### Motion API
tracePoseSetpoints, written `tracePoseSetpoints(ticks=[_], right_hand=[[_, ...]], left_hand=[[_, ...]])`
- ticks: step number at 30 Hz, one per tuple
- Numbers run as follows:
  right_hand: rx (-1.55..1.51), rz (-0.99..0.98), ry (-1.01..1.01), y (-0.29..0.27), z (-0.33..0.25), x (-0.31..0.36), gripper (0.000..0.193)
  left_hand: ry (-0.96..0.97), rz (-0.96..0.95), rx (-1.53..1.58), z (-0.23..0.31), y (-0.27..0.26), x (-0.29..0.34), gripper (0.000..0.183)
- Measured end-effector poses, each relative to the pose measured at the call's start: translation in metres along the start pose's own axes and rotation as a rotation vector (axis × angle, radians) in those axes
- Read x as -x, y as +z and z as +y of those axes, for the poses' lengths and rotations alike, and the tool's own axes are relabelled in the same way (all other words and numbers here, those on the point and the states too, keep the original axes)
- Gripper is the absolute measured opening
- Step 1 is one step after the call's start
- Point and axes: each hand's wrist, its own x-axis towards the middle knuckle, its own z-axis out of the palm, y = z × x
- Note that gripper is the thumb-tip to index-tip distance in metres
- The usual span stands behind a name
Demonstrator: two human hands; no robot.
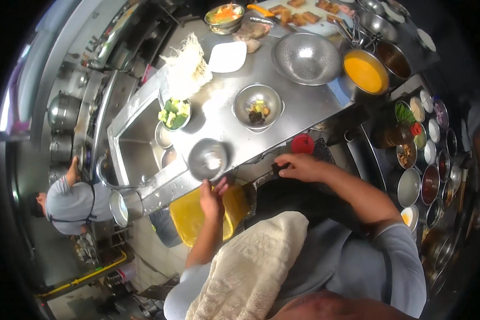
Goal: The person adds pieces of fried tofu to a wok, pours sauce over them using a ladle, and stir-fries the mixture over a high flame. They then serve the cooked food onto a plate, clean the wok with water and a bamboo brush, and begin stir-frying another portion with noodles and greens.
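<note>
An empty metal bowl [207, 160] sits at the front edge of the steel counter. Just below its rim is my left hand [213, 198], fingers apart and pointing up at the bowl; whether a fingertip touches it I cannot tell. My right hand [300, 167] hovers in front of the counter edge, thumb and fingers apart, with nothing visible in it. Close beyond that hand is a round red object [302, 143]. Farther back on the counter stands a second metal bowl [258, 106] with yellow-green pieces and dark bits inside.
On the left are a sink [138, 154], a bowl of broccoli [174, 114] and pale noodles [186, 69]. A colander [306, 57] and a pot of orange liquid [365, 71] stand behind. A yellow tub [181, 216] is below. Another person [77, 207] works at far left.
</note>
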Motion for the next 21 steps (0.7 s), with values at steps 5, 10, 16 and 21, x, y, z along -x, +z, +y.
tracePoseSetpoints(ticks=[5,10,16,21], right_hand=[[-0.103,0.089,0.211,-0.015,0.038,0.048,0.05],[-0.677,0.521,0.483,0.032,0.133,0.149,0.048],[-0.725,0.948,0.652,0.094,0.146,0.237,0.036],[-0.512,0.952,0.741,0.136,0.156,0.273,0.033]], left_hand=[[0.031,-0.252,-0.327,0.014,0.033,-0.01,0.04],[0.977,-0.394,-0.984,0.049,0.188,-0.091,0.019],[1.132,-0.036,-1.898,0.097,0.301,-0.267,0.027],[1.13,-0.165,-1.635,0.108,0.336,-0.265,0.022]])
